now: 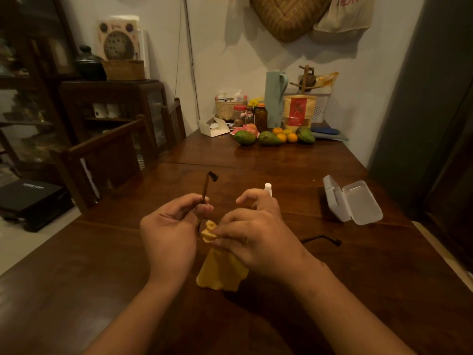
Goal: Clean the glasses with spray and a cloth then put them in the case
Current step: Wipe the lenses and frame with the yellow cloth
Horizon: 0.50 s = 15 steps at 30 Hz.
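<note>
- The glasses sit in the left hand; its grip is clamped on 1 temple arm near the hinge, and that arm sticks up and away above the fingers. The lenses are hidden between the 2 hands, so I cannot tell how they lie.
- The right hand has its grip pinched on a bunched yellow cloth, thumb and fingertips pressed toward the frame; the rest of the cloth hangs down toward the worktop.
- The other temple arm reaches out just right of the right grip, low over the wood.
- Handling, as I judge it: the glasses are light and thin, with hinges that flex and lenses that smear or scratch. Best held at the frame front or bridge; holding by 1 arm lets the frame twist under rubbing.
- The cloth is soft and limp, so it needs bunching to give pressure.
- The spray bottle stands just beyond the right grip, partly hidden; light and easily tipped by a knuckle.
- The case lies open, well right of and beyond the right grip, lid up, apparently empty.
- Room: bare wood lies between the right grip and the case. The worktop's right edge runs close past the case, so a sideways sweep could push it off. The far clutter sits well beyond both grips.
</note>
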### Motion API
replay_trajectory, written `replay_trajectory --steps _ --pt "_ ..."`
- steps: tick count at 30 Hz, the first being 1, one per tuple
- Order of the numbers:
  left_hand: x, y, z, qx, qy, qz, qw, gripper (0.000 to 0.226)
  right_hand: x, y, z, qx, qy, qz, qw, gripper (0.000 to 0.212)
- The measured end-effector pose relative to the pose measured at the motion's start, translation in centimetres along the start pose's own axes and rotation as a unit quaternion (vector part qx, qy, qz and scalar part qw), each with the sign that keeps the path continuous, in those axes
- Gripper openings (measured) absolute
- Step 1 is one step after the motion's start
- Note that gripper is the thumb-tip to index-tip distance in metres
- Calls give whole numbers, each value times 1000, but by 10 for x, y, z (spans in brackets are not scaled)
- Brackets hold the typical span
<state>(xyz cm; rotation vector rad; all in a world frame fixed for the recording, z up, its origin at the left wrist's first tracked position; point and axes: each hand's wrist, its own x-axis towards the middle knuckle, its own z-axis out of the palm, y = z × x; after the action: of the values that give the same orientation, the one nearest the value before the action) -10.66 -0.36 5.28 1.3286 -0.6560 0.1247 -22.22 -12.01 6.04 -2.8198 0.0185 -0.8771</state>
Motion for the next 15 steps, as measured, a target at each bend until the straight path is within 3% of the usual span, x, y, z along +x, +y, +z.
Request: replay_trajectory --steps 5,10,15 --pt "1 3 -3 -2 7 -1 1000 37 2 3 -6 55 -46 -13 997 23" --pt "0 3 1 -45 4 -13 999 27 3 4 -9 22 29 12 999 27" --pt "-1 -2 1 -42 -7 -29 999 32 0 -5 0 -10 27 -5 1000 28"
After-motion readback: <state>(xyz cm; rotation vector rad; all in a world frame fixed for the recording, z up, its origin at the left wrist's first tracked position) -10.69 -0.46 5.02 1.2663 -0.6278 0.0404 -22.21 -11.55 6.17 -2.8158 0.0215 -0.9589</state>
